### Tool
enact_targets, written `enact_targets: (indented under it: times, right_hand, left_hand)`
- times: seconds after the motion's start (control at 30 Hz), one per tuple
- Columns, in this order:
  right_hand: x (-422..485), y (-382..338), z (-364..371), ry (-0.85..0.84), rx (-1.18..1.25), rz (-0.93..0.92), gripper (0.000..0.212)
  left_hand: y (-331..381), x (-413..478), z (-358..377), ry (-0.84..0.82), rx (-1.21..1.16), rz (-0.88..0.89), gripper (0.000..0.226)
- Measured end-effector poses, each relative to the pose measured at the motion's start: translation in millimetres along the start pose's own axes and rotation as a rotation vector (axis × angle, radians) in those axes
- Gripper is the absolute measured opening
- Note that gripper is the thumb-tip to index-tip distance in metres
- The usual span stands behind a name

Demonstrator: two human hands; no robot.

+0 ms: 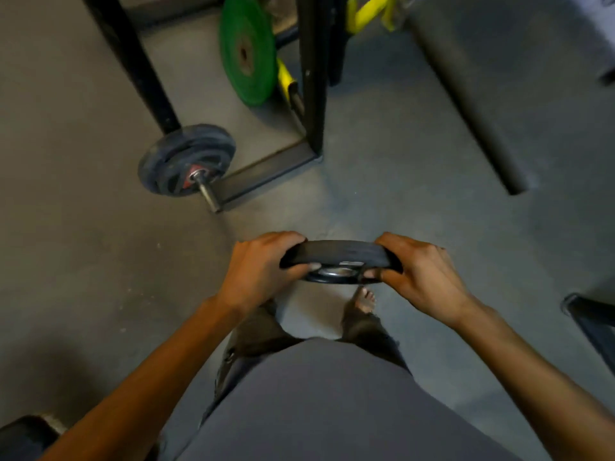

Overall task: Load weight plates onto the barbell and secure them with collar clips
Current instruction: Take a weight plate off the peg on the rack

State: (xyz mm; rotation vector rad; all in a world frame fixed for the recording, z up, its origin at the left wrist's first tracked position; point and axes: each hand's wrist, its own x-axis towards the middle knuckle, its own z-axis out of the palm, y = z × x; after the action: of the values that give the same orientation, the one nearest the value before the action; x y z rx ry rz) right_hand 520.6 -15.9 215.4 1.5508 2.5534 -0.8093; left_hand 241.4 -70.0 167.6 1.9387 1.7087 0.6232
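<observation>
I am standing on a gray gym floor point(382, 181), and I am looking down at it. My left hand point(259, 267) and my right hand point(419, 274) are holding a small black weight plate point(339, 256) in front of my tummy. I am gripping its left edge with one hand and its right edge with the other, with my fingers curled over the rim and my thumbs underneath. The plate is lying almost flat, up in the air.

At about 10 o'clock from the plate, the barbell end point(208, 191) is resting on the floor, well apart from my hands. Black plates point(186, 159) are already sitting on it, with a red collar clip point(190, 178) pressing against them. A big green plate point(248, 49) is standing on its edge at 11 o'clock, beside a black rack post point(312, 74). My bare foot point(364, 299) is peeking out just below the plate I am holding.
</observation>
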Motion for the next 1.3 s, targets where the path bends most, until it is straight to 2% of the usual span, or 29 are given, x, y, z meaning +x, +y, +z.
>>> enact_targets:
  times: [0.23,0.5,0.77,0.9,1.03,1.3]
  right_hand:
    - [-83.8,101.4,-84.6,0.296,0.167,0.015,0.036]
    - [-88.1,207.3,-165.8,0.382,0.076,-0.112,0.045]
    - [-37.3,247.2,-212.8,0.349,0.047,-0.160,0.047]
    - [-23.2,261.5,-203.7,0.311,-0.014,-0.193,0.048]
    - [-10.8,267.6,-188.3,0.338,-0.094,-0.283,0.041]
    - [12.5,270.5,-205.7,0.260,-0.136,-0.332,0.041]
  left_hand:
    - [144.9,63.6,35.3,0.120,0.057,0.150,0.038]
    - [243.7,130.6,75.7,0.209,0.092,0.190,0.049]
    - [256.1,184.5,85.9,0.249,0.123,0.176,0.049]
    - [242.3,184.9,104.6,0.250,0.167,0.176,0.046]
    - [227.6,181.8,119.2,0.339,0.238,0.226,0.046]
    - [223.1,189.9,120.8,0.360,0.175,0.219,0.036]
